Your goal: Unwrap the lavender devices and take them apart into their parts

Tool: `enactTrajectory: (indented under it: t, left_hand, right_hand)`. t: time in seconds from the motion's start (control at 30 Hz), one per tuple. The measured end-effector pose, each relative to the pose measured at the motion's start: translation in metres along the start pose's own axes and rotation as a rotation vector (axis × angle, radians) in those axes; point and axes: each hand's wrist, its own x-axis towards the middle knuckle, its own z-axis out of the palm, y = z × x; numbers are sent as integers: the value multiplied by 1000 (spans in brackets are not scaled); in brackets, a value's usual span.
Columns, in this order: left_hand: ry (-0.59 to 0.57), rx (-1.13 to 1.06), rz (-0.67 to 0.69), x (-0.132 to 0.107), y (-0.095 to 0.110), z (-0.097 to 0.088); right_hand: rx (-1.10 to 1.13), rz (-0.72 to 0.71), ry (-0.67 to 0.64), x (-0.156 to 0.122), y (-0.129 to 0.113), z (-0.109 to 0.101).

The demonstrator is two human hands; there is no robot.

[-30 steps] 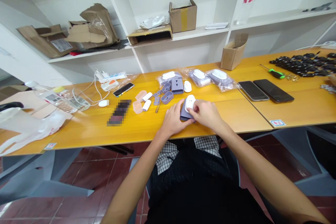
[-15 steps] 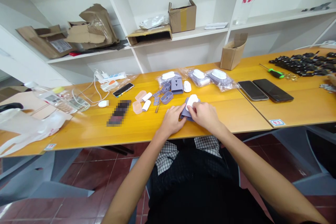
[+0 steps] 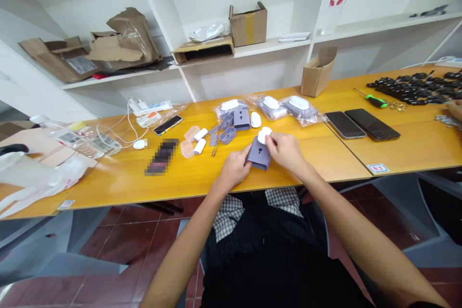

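My left hand (image 3: 235, 167) grips the left side of a purple-grey plastic housing (image 3: 258, 158) that rests near the front edge of the table. A dark T-shaped slot shows on the housing's face. Between the fingertips of my right hand (image 3: 288, 151) is a white rounded plastic piece (image 3: 264, 134), at the far end of the housing. Whether the two parts touch there, I cannot tell. Just beyond stand a similar purple-grey housing (image 3: 241, 119) with two slots and another white rounded piece (image 3: 255, 120). Purple-grey oval cups (image 3: 228, 135) and metal springs (image 3: 215, 147) lie to the left.
Bagged purple-and-white units (image 3: 299, 106) line the back. Left of the springs are translucent pinkish cups (image 3: 187, 148) and white cylinders (image 3: 199, 146). Two dark phones (image 3: 371, 124), a green-handled screwdriver (image 3: 376, 101) and many black parts (image 3: 407, 87) lie right. A shelf with cardboard boxes (image 3: 249, 26) rises behind.
The white piece has slid away from me, off the middle of the housing's face, so the slot now shows. My left thumb has come off the white piece.
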Motion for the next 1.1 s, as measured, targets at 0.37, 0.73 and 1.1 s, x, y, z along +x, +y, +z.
enactTrajectory:
  t: [0.37, 0.73, 1.1]
  left_hand:
    - [79, 108, -223, -3, 14, -9]
    - [181, 118, 62, -7, 15, -6]
    - [22, 240, -38, -4, 17, -3]
  right_hand:
    - [235, -144, -28, 13, 45, -8]
    - [253, -237, -188, 10, 58, 13]
    - [-5, -132, -168, 1, 49, 26]
